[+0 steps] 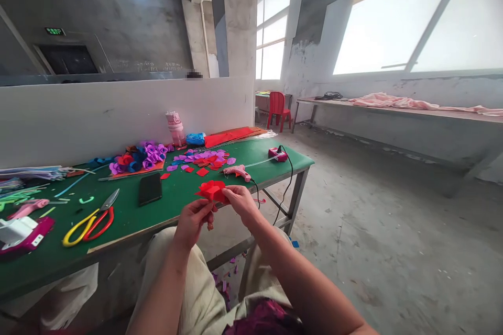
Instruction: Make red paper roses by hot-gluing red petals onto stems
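Note:
A red paper flower [212,189] is held in front of me, just past the near edge of the table. My left hand [194,220] is closed on its underside, thumb and fingers pinched together. At the flower's right side, my right hand [241,202] pinches a petal. Just beyond lies a pink hot glue gun [237,171], its cord hanging over the edge. Loose purple petals [196,156] and red petals [203,171] are scattered behind the flower. To the left, a black phone [150,189] lies flat.
On the green table [126,209] are scissors [92,220] with yellow and red handles, a heap of finished flowers [137,159], a pink bottle [175,128], red paper [228,136] and a power strip [277,154]. A white partition [118,115] stands behind. A red chair [277,107] is farther off.

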{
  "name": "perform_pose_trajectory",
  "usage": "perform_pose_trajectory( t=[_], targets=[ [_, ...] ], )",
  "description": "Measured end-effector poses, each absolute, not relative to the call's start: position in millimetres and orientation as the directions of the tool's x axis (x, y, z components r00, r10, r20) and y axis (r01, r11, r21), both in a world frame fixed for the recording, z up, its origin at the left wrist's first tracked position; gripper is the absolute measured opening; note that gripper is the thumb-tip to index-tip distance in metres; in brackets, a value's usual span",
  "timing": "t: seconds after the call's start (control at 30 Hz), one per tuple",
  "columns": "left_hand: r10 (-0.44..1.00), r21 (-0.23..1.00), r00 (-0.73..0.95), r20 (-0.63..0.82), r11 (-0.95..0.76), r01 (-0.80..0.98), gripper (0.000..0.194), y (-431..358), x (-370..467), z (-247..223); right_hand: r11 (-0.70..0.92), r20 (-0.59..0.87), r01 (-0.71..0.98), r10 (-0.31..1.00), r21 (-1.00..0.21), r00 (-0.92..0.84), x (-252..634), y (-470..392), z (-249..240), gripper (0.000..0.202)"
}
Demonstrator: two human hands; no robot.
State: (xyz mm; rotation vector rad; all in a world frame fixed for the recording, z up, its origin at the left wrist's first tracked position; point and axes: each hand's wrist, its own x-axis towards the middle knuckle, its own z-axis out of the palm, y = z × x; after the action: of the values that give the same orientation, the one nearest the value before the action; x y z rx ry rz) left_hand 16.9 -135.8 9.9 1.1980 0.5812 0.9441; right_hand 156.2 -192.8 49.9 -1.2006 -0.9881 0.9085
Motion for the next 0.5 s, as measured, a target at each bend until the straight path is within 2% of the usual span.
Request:
perform_pose_trajectory(
  t=[0.33,0.5],
  targets=[
    [0.848,0.967,0.529,0.032,0.107,-0.23,0.024,-138.7,17.0,13.3,0.137,0.105,-0.111,0.96,-0.984,0.259,153.9,-191.8,51.3,0.019],
    [0.858,0.969,0.512,0.038,0.094,-0.23,0.025,-139.4,18.3,12.5,0.137,0.109,-0.086,0.956,-0.987,0.271,154.6,-192.4,49.3,0.022]
  ],
)
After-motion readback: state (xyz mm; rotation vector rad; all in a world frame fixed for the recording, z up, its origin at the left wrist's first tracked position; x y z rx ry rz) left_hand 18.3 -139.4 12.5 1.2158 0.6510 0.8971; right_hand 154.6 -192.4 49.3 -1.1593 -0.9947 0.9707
